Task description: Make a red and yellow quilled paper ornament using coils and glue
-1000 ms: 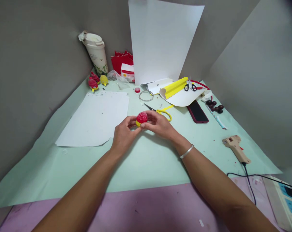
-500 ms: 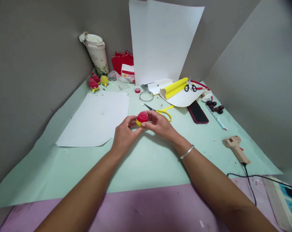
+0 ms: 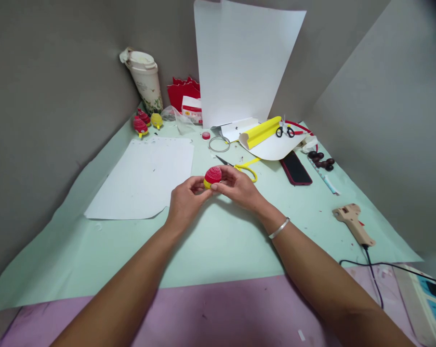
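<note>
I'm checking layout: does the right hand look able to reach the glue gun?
Probably yes: nothing sizable stands between the right hand and the glue gun, though it would first release the red-topped piece.

Plain grey walls (image 3: 59, 72) close in the counter (image 3: 239, 308), pink at its near edge, with a pale green sheet (image 3: 221, 250) over the rest; the right wall (image 3: 394, 130) looks lighter.
</note>
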`<action>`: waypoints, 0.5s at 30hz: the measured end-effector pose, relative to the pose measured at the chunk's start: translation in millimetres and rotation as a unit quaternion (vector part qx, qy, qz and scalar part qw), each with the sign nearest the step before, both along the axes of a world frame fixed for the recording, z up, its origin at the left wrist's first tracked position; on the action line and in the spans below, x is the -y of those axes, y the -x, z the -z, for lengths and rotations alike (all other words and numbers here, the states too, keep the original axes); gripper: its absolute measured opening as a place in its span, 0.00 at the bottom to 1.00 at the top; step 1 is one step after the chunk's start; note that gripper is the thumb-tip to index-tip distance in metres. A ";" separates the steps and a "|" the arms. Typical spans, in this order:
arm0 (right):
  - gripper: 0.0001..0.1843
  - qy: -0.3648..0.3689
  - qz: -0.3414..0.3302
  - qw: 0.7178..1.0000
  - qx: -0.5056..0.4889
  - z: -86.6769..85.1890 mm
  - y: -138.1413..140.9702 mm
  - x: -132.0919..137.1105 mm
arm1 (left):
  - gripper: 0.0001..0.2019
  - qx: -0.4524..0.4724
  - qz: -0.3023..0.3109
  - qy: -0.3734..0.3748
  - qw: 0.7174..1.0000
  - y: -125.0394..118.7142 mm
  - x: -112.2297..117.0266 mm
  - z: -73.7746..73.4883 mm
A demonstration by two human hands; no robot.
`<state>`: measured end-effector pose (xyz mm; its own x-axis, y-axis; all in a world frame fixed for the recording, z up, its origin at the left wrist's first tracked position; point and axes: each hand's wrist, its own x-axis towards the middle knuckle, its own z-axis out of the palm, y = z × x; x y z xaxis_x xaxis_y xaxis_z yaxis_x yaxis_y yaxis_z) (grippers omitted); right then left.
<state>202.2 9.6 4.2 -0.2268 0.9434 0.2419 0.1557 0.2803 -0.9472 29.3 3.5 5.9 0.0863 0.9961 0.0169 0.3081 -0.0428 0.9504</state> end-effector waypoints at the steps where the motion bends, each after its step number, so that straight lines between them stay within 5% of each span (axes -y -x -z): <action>1: 0.21 0.000 0.002 1.000 -0.002 -0.1 0.2 0.0 | 0.22 0.002 -0.002 0.000 1.000 -0.1 0.1 -0.2; 15: 0.22 -0.001 0.010 1.000 0.009 -2.3 1.8 1.4 | 0.18 -0.056 -0.007 -0.035 0.998 -0.9 0.6 -0.9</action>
